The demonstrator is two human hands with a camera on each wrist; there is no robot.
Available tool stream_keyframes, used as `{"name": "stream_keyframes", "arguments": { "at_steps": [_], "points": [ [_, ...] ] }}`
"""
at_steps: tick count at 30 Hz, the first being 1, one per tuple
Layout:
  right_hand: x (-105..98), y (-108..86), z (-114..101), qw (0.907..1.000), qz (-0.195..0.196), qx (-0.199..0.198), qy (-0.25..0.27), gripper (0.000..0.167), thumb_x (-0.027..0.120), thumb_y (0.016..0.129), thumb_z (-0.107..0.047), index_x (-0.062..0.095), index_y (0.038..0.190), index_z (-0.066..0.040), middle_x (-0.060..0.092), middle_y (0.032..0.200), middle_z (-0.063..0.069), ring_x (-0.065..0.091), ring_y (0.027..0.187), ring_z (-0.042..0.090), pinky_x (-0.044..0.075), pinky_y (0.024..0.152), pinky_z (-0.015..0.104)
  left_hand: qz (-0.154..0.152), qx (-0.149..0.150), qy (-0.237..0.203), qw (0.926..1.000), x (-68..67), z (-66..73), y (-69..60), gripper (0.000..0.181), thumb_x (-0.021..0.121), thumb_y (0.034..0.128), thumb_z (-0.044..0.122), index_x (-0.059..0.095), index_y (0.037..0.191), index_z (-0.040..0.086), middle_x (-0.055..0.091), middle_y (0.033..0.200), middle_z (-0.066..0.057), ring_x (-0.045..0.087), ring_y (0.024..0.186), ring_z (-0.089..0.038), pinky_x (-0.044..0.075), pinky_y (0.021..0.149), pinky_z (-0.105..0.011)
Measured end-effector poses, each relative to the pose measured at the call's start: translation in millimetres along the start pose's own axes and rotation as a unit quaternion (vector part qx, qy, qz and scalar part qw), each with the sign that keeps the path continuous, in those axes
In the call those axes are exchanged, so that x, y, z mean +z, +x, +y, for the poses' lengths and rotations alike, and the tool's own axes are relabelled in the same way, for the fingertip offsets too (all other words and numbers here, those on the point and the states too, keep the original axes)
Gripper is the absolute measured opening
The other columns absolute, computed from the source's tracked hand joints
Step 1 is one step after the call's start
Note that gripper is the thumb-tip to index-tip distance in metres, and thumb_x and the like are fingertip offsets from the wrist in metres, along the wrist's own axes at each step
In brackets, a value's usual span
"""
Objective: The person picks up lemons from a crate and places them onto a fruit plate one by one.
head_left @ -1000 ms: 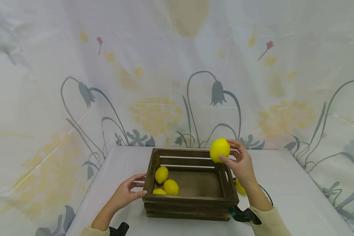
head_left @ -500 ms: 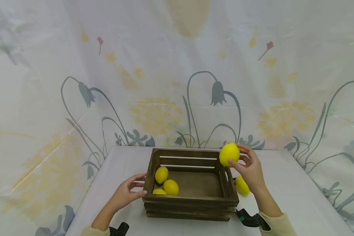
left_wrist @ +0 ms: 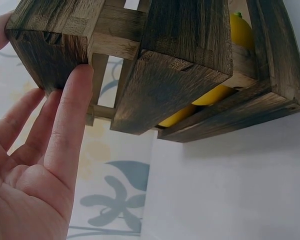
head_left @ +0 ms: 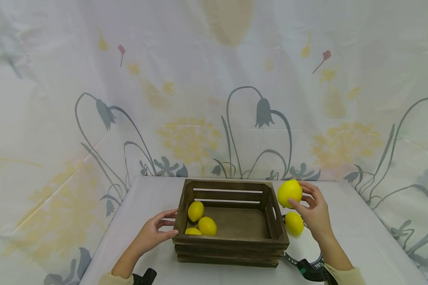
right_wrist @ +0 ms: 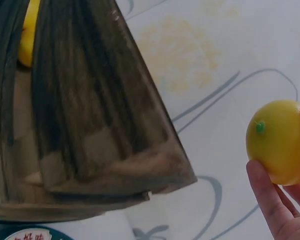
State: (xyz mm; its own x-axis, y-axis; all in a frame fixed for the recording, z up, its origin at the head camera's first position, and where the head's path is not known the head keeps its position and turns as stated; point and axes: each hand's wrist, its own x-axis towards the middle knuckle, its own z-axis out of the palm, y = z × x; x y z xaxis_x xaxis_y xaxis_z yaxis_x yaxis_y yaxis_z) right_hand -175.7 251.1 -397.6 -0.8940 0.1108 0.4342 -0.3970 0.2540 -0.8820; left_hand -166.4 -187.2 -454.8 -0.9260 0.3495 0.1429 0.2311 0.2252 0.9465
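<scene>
Right of the wooden crate [head_left: 232,242], my right hand [head_left: 316,210] holds a lemon [head_left: 290,193] in the air between thumb and fingertips. The right wrist view shows this lemon [right_wrist: 276,145] with its green tip, apart from the crate. My left hand [head_left: 152,232] touches the crate's left end with fairly straight fingers [left_wrist: 65,122]. Several lemons lie inside the crate at its left; one lemon [head_left: 196,211] is at the back and another lemon [head_left: 207,226] nearer the front. Another lemon [head_left: 294,223] sits below the held one, at the far side of a round plate [head_left: 303,247].
The plate has a white middle and a dark rim, partly hidden by the crate and right wrist. The crate stands on a white table [head_left: 153,194]. A flower-printed curtain [head_left: 207,99] rises behind. Dark cameras are strapped to both wrists.
My right hand has carried its lemon from over the crate's right end, rightward and lower, to beside the crate. The lemon and plate below have come into fuller view. My left hand stays put.
</scene>
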Motion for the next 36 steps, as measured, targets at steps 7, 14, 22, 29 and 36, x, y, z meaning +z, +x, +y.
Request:
{"name": "stream_keyframes", "arguments": {
  "at_steps": [7,14,22,29,36],
  "points": [
    [-11,-7.4,11,0.998,0.037,0.027,-0.044,0.052,0.066,0.085,-0.002,0.041,0.131,0.0,0.044,0.113,-0.002,0.054,0.088,0.006,0.05,0.069,0.015,0.004,-0.001,0.003,1.0,0.1,0.3,-0.6,0.058,0.068,0.0849,0.01,0.042,0.135,-0.003,0.048,0.125,-0.025,0.054,0.106,-0.037,0.053,0.074,-0.028],
    [-20,-13.3,22,0.9936,0.053,0.053,-0.084,0.052,0.065,0.087,-0.008,0.04,0.132,0.0,0.043,0.115,0.0,0.051,0.088,0.005,0.049,0.068,0.013,0.008,-0.006,0.003,0.9999,1.4,0.1,-0.1,0.059,0.069,0.0842,0.01,0.042,0.136,-0.003,0.049,0.125,-0.023,0.054,0.106,-0.036,0.053,0.074,-0.029],
    [-29,-18.3,44,0.989,0.045,0.072,-0.121,0.053,0.065,0.088,-0.016,0.04,0.133,-0.002,0.042,0.117,0.011,0.049,0.087,0.003,0.049,0.065,0.015,0.005,0.001,0.001,1.0,1.0,-0.5,0.0,0.059,0.068,0.0845,0.01,0.042,0.136,-0.003,0.049,0.125,-0.024,0.054,0.106,-0.036,0.053,0.074,-0.028],
    [-39,-21.5,72,0.9861,0.046,0.079,-0.139,0.052,0.066,0.087,-0.02,0.044,0.134,-0.009,0.043,0.115,0.013,0.049,0.085,0.002,0.051,0.057,0.021,0.006,0.002,0.003,1.0,1.1,0.3,-0.7,0.059,0.069,0.0842,0.01,0.043,0.135,-0.003,0.049,0.124,-0.024,0.054,0.106,-0.037,0.053,0.074,-0.028],
    [-43,-22.3,64,0.9857,0.019,0.106,-0.13,0.055,0.064,0.089,-0.016,0.038,0.134,0.002,0.04,0.12,0.02,0.048,0.081,-0.007,0.05,0.062,0.015,0.006,0.006,0.004,1.0,1.1,-0.9,-0.5,0.058,0.069,0.0843,0.01,0.043,0.135,-0.003,0.049,0.124,-0.024,0.054,0.106,-0.036,0.052,0.074,-0.027]
  ]
}}
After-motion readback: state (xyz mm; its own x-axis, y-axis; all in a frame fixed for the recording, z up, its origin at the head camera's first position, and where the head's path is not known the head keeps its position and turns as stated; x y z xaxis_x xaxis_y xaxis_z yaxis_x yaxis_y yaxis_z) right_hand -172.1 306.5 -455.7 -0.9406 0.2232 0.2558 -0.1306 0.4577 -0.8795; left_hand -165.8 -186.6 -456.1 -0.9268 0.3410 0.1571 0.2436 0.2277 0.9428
